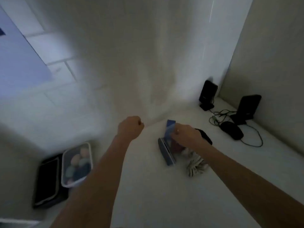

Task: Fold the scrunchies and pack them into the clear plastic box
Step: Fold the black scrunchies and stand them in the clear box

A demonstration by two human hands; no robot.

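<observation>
Fingers of the right hand are pinched on a blue item, perhaps a scrunchie or a flat card; blur prevents a firm reading. It is held up over the scrunchie pile, where a dark red piece and a pale striped one are seen lying on the white table. A dark blue flat piece is propped just beside the pile on its left. The left hand is clenched into a fist above the table, and nothing is seen held in it.

The box is found well apart from the pile, near the left edge, resting partly on a black tablet-like slab. Several bluish and pale rounded shapes are seen in it, taken to be scrunchies already packed; whether a lid is on cannot be told.

A pick-up step is judged to be in hand, with packing partly done. For the next move, the left fist would need to be opened so the blue item can be folded between both hands and then carried across to the box.

Two black speakers, a mouse and loose cables are seen in the far right corner.
</observation>
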